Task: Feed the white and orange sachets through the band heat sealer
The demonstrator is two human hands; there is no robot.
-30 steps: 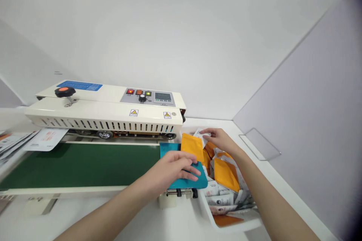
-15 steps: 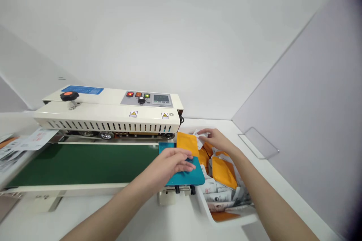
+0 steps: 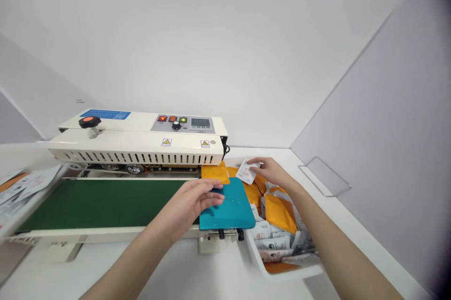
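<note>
My right hand (image 3: 271, 171) pinches a white printed sachet (image 3: 246, 172) by its right side, above the bin of sachets. An orange sachet (image 3: 215, 173) lies across the back of the teal plate (image 3: 229, 206), its far edge under the front cover of the band sealing machine (image 3: 137, 145). My left hand (image 3: 197, 201) is over the plate and the end of the green belt (image 3: 123, 203). Its fingers are loosely stretched and apart, the upper ones at the near edge of the orange sachet; whether they touch it I cannot tell.
A white bin (image 3: 257, 260) to the right holds many white and orange sachets. More sachets (image 3: 26, 187) lie in a pile beyond the belt's left end. A bent wire stand (image 3: 326, 178) is by the right wall. The machine has lit switches and a display (image 3: 200, 122).
The orange sachet has moved left into the machine's edge, and my left hand has moved left with it. My right hand has lifted the white sachet clear of the others. The sachet at the machine's left end has dropped away.
</note>
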